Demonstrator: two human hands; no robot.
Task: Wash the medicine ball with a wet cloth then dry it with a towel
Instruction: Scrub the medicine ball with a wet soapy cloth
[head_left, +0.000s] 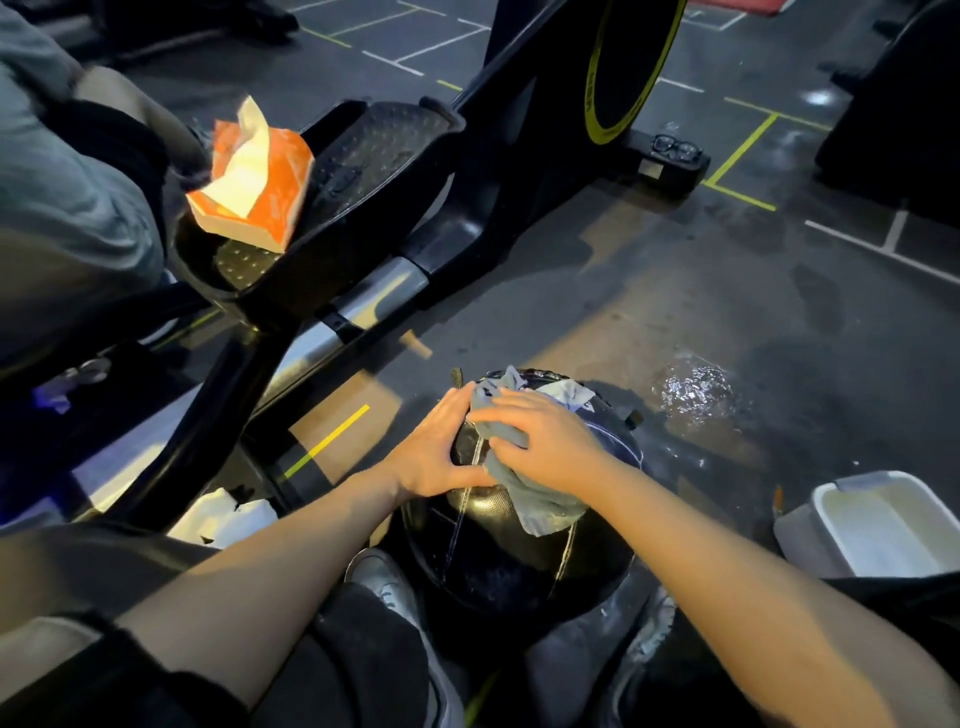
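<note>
Medicine ball (511, 551), black, round and stitched in panels, sits on the dark gym floor (727, 312) between the person's feet, directly below both hands. Right hand (550, 447) presses a crumpled grey cloth (540, 501) onto its crown, fingers curled over the fabric; left hand (436, 449) lies flat and spread against the left flank, bracing it. Wiping can run down either side from the top.

Dark line-marked gym floor (675, 291) with puddle (693, 392), black exercise machine (467, 171)
</note>
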